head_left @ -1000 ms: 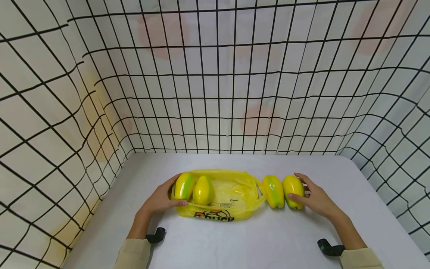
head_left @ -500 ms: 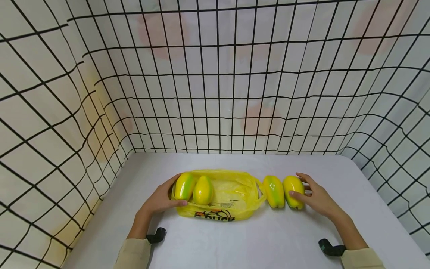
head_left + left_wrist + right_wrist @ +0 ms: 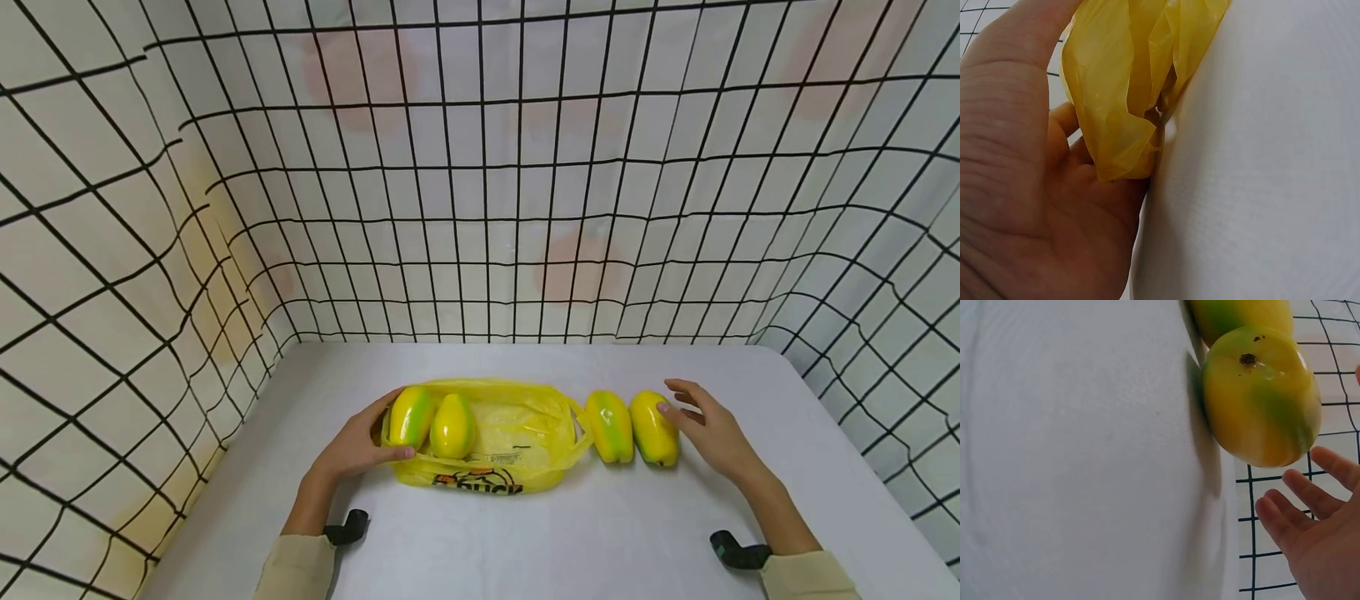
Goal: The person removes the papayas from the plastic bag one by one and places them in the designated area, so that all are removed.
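A yellow plastic bag (image 3: 525,425) with black and orange print lies with its mouth spread. Two glossy yellow-green mango-like fruits sit inside its left part, one long (image 3: 412,415) and one pear-shaped (image 3: 453,427). My left hand (image 3: 363,442) holds the bag's left end, thumb over the near rim. In the left wrist view, folds of yellow plastic (image 3: 1110,94) lie against the fingers. To the right of the bag, two more such fruits (image 3: 610,427) stand side by side. My right hand (image 3: 716,437), fingers spread, is beside the outer fruit (image 3: 1260,400), apart from it in the right wrist view.
The white table (image 3: 540,542) carries the bag and fruits. Black grid netting (image 3: 487,192) over white walls rises behind and on both sides. Dark wrist mounts (image 3: 348,527) sit at both wrists.
My right hand has loosened its fingers from the outer fruit and drawn slightly right, away from it. The left hand, the bag and the fruits stay in place.
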`<action>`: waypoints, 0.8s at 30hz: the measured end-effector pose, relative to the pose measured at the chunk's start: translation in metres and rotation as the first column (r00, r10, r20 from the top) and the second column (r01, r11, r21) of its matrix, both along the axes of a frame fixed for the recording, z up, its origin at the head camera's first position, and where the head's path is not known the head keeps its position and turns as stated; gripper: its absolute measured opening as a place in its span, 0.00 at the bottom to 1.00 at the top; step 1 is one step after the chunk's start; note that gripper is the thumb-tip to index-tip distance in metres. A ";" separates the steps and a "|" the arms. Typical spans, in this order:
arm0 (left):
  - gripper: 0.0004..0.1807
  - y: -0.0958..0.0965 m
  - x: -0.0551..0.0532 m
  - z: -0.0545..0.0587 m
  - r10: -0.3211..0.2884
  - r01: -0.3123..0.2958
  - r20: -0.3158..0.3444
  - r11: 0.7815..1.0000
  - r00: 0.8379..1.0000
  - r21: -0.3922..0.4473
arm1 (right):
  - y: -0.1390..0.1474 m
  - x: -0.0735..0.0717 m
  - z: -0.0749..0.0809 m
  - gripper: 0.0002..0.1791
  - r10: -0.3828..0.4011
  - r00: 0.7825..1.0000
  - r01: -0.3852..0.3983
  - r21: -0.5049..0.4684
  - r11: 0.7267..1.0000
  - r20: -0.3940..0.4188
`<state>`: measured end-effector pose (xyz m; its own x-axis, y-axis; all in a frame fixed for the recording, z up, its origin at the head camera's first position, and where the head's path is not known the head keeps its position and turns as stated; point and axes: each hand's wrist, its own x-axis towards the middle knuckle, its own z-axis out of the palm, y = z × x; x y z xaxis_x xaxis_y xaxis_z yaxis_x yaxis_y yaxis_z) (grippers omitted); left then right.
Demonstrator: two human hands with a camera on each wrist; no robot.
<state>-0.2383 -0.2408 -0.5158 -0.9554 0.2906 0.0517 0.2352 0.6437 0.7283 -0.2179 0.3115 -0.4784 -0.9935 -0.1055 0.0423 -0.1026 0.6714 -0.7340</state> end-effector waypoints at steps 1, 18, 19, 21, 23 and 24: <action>0.55 0.000 0.000 0.000 0.004 -0.004 0.004 1.000 1.000 0.000 | 0.001 0.000 0.000 0.37 0.001 1.000 -0.001 -0.004 1.000 -0.016; 0.55 0.000 0.002 0.004 0.008 -0.008 -0.001 1.000 1.000 0.004 | -0.006 -0.002 0.015 0.29 -0.009 0.988 0.005 -0.027 1.000 -0.154; 0.55 0.000 0.002 0.004 0.006 -0.006 -0.002 1.000 1.000 0.006 | -0.008 -0.002 0.016 0.29 -0.008 0.987 0.003 -0.031 1.000 -0.160; 0.55 0.001 0.002 0.003 0.006 -0.006 0.000 1.000 1.000 0.004 | -0.011 -0.002 0.016 0.29 -0.005 0.985 -0.001 -0.037 0.999 -0.172; 0.55 0.000 0.001 0.002 0.008 -0.008 0.005 1.000 1.000 0.002 | -0.015 -0.002 0.017 0.29 0.002 0.983 -0.010 -0.045 0.999 -0.181; 0.55 0.000 0.001 0.001 0.011 -0.011 0.007 1.000 1.000 0.001 | -0.017 -0.002 0.018 0.28 0.003 0.983 -0.012 -0.049 0.999 -0.183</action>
